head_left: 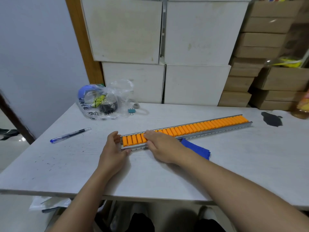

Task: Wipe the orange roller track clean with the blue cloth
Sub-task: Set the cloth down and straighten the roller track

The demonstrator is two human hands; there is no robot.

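Note:
The orange roller track [200, 127], a long metal rail filled with orange rollers, lies slanted across the white table [66, 164], its near end at the centre and its far end at the right. My left hand [115, 148] grips that near end, thumb under the rail and fingers on top. My right hand [160, 144] lies over the rollers just right of it, fingers across the rail. The blue cloth [197, 148] lies folded on the table right beside the track, partly hidden behind my right wrist, and neither hand holds it.
A blue pen [70, 135] lies at the left. A clear plastic bag [103, 101] with tape rolls and a binder clip [132, 111] sit at the back. A dark stain [271, 118] and a bottle [302, 104] are at the far right. White and brown boxes [197, 84] stand stacked behind the table.

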